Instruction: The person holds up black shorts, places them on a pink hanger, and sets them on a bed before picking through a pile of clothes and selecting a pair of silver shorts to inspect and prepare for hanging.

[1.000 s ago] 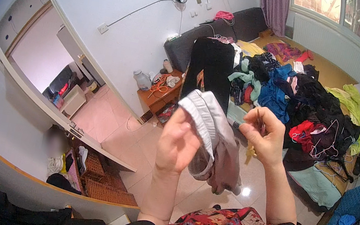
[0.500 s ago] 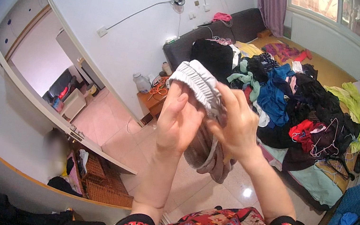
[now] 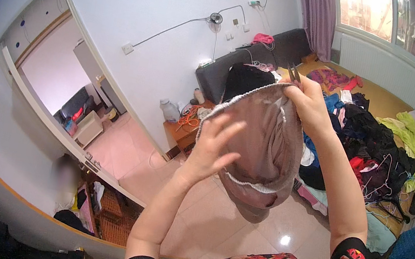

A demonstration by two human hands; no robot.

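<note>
A thin grey-brown garment [image 3: 265, 134] with a gathered white elastic edge hangs in front of me, its mouth spread wide toward me. My right hand [image 3: 309, 104] pinches the upper right of that elastic edge. Just above those fingers sticks up a small dark two-pronged piece [image 3: 294, 74]; its kind is unclear. At the left side of the mouth is my left hand [image 3: 214, 147], open, with fingers spread against or just in front of the fabric. Whether it touches the cloth I cannot tell.
A bed ahead right carries a heap of clothes [image 3: 368, 130] and white hangers [image 3: 380, 171]. A bedside table [image 3: 184, 135] holds a plastic jug [image 3: 168, 110] and orange cord. To the left is an open doorway [image 3: 98, 88]; wicker drawers [image 3: 116, 221] stand below it.
The bunched garment has been opened out and hangs wide. My right hand has moved up and right with its edge; my left hand has moved lower and spread its fingers.
</note>
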